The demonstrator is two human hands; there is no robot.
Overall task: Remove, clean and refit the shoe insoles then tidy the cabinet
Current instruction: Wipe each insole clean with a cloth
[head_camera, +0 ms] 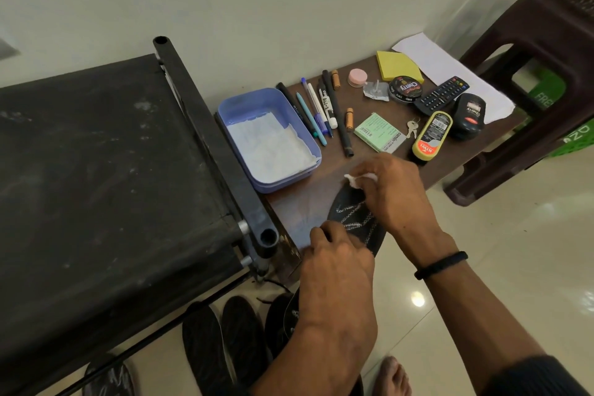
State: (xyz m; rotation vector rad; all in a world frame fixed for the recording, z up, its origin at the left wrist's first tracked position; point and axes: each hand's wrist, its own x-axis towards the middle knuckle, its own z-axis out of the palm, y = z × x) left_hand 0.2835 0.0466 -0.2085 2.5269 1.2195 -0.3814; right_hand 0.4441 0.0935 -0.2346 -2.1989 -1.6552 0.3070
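Note:
A black insole (355, 219) with a white zigzag pattern lies on the brown table (308, 202) near its front edge. My left hand (337, 254) holds down its near end with curled fingers. My right hand (395, 193) pinches a small white wad of tissue (356, 179) against the insole's far tip. Two more dark insoles (225, 341) lie on the floor below, beside a dark shoe (283, 321) partly hidden by my left forearm.
A lilac plastic box (238, 106) lined with white paper stands left of the insole. Behind lie pens (316, 112), batteries, polish tins (404, 89), a remote (442, 95), keys and shoe-polish bottles (430, 135). A black cloth-topped rack (96, 170) fills the left; a brown plastic stool (540, 51) stands right.

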